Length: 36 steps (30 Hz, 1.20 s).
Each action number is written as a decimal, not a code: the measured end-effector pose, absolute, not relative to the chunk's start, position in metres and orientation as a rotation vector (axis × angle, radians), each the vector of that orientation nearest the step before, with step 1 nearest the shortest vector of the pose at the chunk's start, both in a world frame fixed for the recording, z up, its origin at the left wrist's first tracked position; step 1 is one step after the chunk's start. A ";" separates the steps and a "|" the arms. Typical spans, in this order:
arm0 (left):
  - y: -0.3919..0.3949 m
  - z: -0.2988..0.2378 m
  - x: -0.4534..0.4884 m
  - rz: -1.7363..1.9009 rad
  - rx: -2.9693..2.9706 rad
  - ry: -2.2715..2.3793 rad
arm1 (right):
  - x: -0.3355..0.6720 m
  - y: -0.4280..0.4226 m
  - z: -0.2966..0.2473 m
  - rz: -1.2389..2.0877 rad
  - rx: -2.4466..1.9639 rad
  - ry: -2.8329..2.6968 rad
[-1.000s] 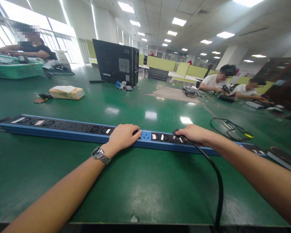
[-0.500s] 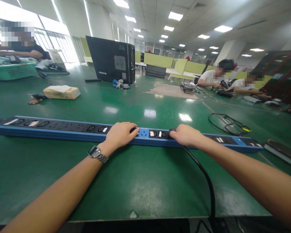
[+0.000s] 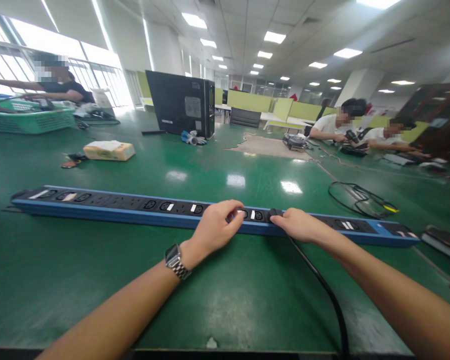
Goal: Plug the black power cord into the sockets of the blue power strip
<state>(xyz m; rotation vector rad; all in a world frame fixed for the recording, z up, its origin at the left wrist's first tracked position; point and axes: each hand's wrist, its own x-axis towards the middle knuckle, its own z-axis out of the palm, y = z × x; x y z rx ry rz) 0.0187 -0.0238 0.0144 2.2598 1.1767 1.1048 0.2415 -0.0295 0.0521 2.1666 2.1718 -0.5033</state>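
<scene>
A long blue-and-black power strip (image 3: 127,216) lies across the green table, with a row of sockets and white labels on top. My left hand (image 3: 218,224), with a metal-band watch (image 3: 177,261) on its wrist, is over the strip's middle. Its fingers are curved, with a gap between thumb and forefinger, and it covers part of the sockets. To its right, my right hand (image 3: 298,225) pinches a black plug (image 3: 274,214) at a socket. How deep the plug sits is hidden. From it a thick black cord (image 3: 322,280) runs down past the table's near edge.
Beyond the strip are a tissue pack (image 3: 108,151), gloves (image 3: 192,138), a black computer case (image 3: 180,107) and a green basket (image 3: 33,122). A coiled black cable (image 3: 354,197) and a dark flat object (image 3: 444,242) lie at right. Several other people sit around the table.
My left hand has slid right along the strip, now covering the blue socket and nearer the plug. My right hand still holds the plug. The whole view has shifted a little.
</scene>
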 end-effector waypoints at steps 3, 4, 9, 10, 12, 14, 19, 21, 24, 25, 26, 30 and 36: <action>-0.034 0.009 0.050 0.922 1.898 1.039 | 0.245 -0.025 0.063 -0.472 2.160 2.082; -0.036 0.007 0.060 0.825 1.774 1.010 | 0.249 -0.023 0.066 -0.503 2.166 2.063; -0.043 0.008 0.096 0.521 1.177 0.869 | 0.278 -0.008 0.056 -0.276 2.457 2.217; -0.043 0.008 0.101 0.519 1.099 0.841 | 0.283 -0.006 0.047 -0.149 2.521 2.215; -0.042 0.007 0.112 0.544 0.986 0.789 | 0.289 -0.004 0.029 -0.049 2.559 2.177; -0.041 0.003 0.122 0.606 0.921 0.767 | 0.290 -0.005 0.013 -0.044 2.567 2.148; -0.045 0.014 0.133 0.844 0.976 0.713 | 0.285 -0.012 0.009 -0.029 2.653 2.088; -0.049 0.035 0.123 0.951 1.084 0.565 | 0.285 -0.014 0.012 -0.058 2.651 2.072; -0.051 0.065 0.090 1.119 1.131 0.418 | 0.286 -0.013 0.013 -0.062 2.651 2.100; -0.049 0.069 0.076 1.199 1.079 0.432 | 0.287 -0.013 0.012 -0.057 2.661 2.110; -0.046 0.069 0.062 1.270 1.017 0.489 | 0.287 -0.013 0.011 -0.051 2.673 2.114; -0.032 0.041 0.023 1.056 0.934 0.932 | 0.287 -0.012 0.007 -0.034 2.690 2.105; -0.027 0.016 0.018 0.895 1.058 1.235 | 0.288 -0.015 0.008 -0.039 2.676 2.119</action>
